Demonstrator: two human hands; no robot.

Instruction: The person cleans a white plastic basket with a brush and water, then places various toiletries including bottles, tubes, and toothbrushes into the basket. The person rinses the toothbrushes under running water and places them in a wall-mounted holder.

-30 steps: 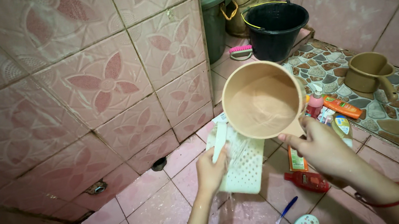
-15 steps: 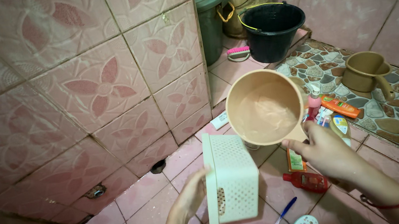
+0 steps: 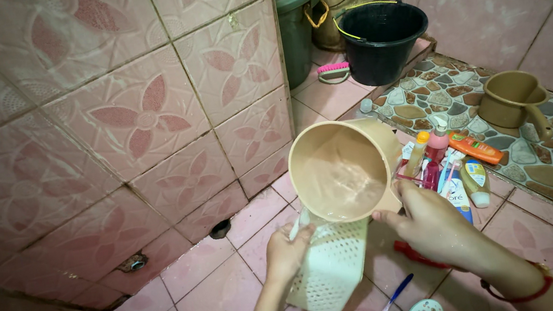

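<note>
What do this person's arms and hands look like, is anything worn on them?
Both forearms are bare, with no sleeves in view and no gloves. The left hand shows no ring, watch or band. The right hand is also bare, but a thin red band circles that arm just behind the wrist. No other markings can be made out.

Tilted beige dipper [image 3: 345,170] above white perforated basket [image 3: 328,269]

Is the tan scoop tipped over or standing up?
Tipped. The right hand tilts the scoop so its mouth faces the camera, above the white basket.
</note>
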